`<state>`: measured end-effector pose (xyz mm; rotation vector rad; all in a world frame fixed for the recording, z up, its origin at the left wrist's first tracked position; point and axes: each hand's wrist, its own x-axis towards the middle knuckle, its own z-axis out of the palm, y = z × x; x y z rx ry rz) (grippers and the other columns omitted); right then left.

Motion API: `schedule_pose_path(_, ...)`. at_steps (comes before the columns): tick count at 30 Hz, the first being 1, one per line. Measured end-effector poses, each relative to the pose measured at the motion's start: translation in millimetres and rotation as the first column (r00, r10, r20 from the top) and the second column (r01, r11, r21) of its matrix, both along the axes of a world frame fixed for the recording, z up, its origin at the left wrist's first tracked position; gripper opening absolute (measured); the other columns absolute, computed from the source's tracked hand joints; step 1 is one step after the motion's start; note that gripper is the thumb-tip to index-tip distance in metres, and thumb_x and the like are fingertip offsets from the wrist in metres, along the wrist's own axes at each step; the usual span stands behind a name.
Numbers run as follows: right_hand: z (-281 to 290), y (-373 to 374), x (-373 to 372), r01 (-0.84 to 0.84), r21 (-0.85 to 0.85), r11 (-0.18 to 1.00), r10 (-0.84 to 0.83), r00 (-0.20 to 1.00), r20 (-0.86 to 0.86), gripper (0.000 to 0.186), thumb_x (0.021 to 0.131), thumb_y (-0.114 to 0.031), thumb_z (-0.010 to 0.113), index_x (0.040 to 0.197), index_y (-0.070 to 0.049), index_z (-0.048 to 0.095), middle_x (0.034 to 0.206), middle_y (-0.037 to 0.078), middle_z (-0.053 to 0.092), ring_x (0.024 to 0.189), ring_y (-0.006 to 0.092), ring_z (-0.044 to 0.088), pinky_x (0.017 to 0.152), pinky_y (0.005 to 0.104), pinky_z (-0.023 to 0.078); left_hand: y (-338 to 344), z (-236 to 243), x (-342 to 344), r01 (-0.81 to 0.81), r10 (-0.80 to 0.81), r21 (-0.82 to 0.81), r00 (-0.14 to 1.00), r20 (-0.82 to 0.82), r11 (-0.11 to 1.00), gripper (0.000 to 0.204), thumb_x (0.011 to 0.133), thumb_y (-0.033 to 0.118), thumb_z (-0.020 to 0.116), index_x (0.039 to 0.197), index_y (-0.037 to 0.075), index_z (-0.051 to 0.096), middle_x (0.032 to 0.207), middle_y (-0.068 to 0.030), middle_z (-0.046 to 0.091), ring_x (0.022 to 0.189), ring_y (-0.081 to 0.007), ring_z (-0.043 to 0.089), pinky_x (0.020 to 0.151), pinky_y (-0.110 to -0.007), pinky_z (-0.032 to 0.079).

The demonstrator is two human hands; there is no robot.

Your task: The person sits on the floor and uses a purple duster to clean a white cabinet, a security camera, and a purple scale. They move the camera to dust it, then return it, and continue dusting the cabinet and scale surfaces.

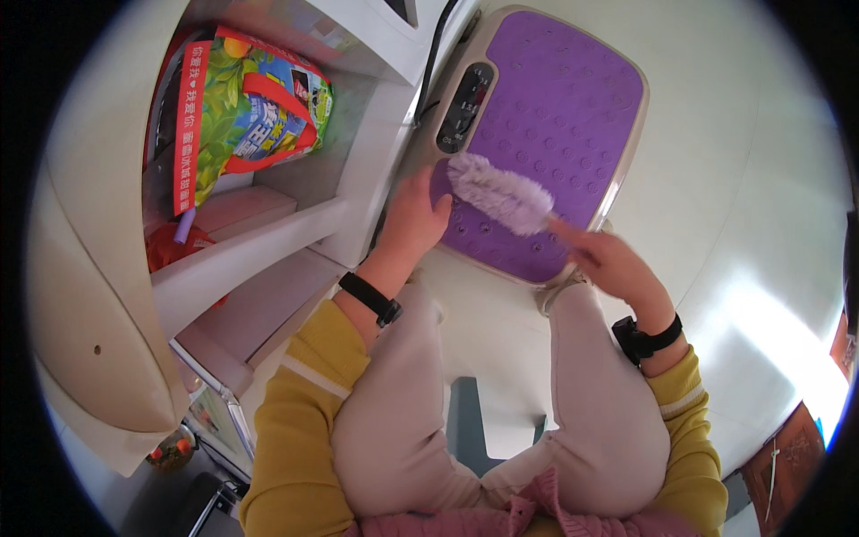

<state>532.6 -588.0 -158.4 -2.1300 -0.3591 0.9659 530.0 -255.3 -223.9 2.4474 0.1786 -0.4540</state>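
Note:
A flat purple exercise platform (559,107) with a studded top, beige rim and black control panel lies in front of me. My left hand (414,211) grips its near left edge, thumb toward the top and some fingertips hidden. My right hand (608,264) is closed on the handle of a fluffy pale lilac duster (501,192), whose head lies across the lower part of the purple surface. Black bands are on both my wrists.
At left, a white shelving unit (246,246) holds a colourful bag (228,107) with red straps and a red item (170,246). A black cable (428,72) runs beside the platform. A blue-grey stool (467,421) shows between my legs; wooden furniture (778,465) is at lower right.

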Motion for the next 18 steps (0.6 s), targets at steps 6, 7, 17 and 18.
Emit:
schedule_pose_path(6,-13,-9,12,0.437,-0.23,0.87,-0.308,0.844,0.44,0.066,0.091,-0.002,0.055,0.152,-0.017,0.035,0.111,0.025,0.064,0.102,0.0393,0.063,0.086,0.0477,0.051,20,-41,-15,-0.193,0.195,0.024,0.969,-0.152,0.981,0.064,0.096,0.038,0.06,0.141,-0.004,0.043,0.14,-0.023,0.052,0.13,-0.0355,0.05,0.11,-0.04,0.039)
schedule_pose_path(7,-13,-6,10,0.455,-0.23,0.86,-0.322,0.835,0.446,0.069,0.091,-0.002,0.055,0.154,-0.017,0.032,0.113,0.026,0.063,0.102,0.0398,0.063,0.087,0.0484,0.051,22,-46,-14,-0.241,0.23,-0.033,0.952,-0.203,0.97,0.063,0.097,0.04,0.058,0.142,-0.002,0.044,0.139,-0.0212,0.053,0.129,-0.0339,0.051,0.109,-0.04,0.039)
schedule_pose_path(17,2,15,6,-0.016,0.031,0.999,0.015,1.0,0.009,0.061,0.092,-0.002,0.055,0.15,-0.017,0.041,0.103,0.022,0.066,0.089,0.0363,0.063,0.082,0.0413,0.052,35,-38,-17,-0.693,0.463,-0.311,0.686,-0.561,0.65,0.055,0.101,0.048,0.047,0.146,0.018,0.045,0.146,-0.0036,0.049,0.132,-0.0203,0.044,0.107,-0.044,0.035)
schedule_pose_path(18,-1,17,7,0.098,-0.067,0.993,-0.093,0.993,0.074,0.06,0.093,-0.002,0.055,0.149,-0.017,0.042,0.101,0.022,0.066,0.086,0.0363,0.063,0.08,0.0417,0.052,33,-37,-18,-0.693,0.464,-0.31,0.686,-0.561,0.651,0.056,0.1,0.049,0.047,0.147,0.017,0.045,0.147,-0.003,0.048,0.134,-0.0201,0.042,0.107,-0.045,0.034)
